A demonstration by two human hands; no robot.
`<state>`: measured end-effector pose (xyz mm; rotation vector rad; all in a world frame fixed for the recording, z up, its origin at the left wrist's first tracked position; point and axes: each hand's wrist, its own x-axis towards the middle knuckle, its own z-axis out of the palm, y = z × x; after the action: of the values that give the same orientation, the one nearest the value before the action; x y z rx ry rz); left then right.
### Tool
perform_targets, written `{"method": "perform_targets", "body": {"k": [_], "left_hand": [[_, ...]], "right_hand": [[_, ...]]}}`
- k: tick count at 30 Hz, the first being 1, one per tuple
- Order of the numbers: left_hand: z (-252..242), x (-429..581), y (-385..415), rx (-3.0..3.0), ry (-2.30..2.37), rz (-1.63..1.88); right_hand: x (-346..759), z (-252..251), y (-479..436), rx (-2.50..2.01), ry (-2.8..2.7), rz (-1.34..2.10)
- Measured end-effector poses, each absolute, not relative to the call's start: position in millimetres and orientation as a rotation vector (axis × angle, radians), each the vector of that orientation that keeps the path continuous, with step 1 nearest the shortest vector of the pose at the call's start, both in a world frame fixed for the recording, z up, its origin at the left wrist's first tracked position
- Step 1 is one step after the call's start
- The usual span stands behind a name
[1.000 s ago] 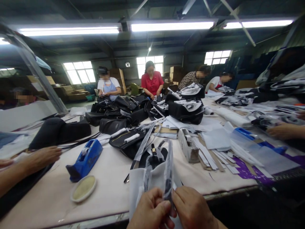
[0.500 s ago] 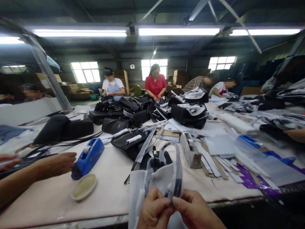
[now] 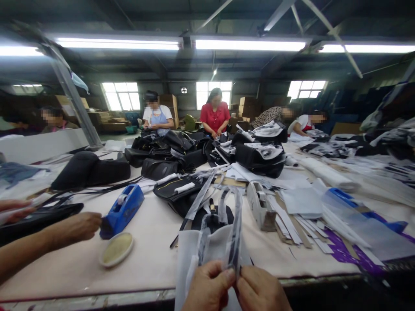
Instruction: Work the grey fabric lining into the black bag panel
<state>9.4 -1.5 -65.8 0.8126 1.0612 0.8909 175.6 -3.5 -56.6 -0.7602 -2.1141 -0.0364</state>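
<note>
At the bottom centre my left hand (image 3: 209, 290) and my right hand (image 3: 261, 291) meet, both closed in a pinch on a black strap wrapped in clear plastic (image 3: 235, 233) that stands up from them. Behind the strap rises a white cloth bag (image 3: 189, 250), and a black handbag piece (image 3: 210, 218) lies just beyond it on the table (image 3: 152, 255).
A co-worker's hand (image 3: 79, 226) at the left touches a blue tape dispenser (image 3: 121, 211); a round sponge dish (image 3: 116, 249) lies beside it. A grey tape dispenser (image 3: 259, 207), paper strips, black handbags (image 3: 168, 162) and plastic sheets cover the table. Several people work at the far side.
The view has shifted slightly. The wrapped strap now stands straighter between my pinching fingers. The co-worker's hand at the left has stayed by the blue tape dispenser.
</note>
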Motion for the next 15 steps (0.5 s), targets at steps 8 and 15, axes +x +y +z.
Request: {"method": "perform_targets", "body": {"k": [8,15], "left_hand": [[-38.0,-7.9,-14.8,1.736,1.008,1.102],[-31.6,-7.9,-12.0,1.58,0.868,0.976]], "right_hand": [[171.6,-14.9,-6.7,-0.765,-1.147,1.908],[172.5,-21.5,-8.7,-0.93,-1.638,1.395]]}}
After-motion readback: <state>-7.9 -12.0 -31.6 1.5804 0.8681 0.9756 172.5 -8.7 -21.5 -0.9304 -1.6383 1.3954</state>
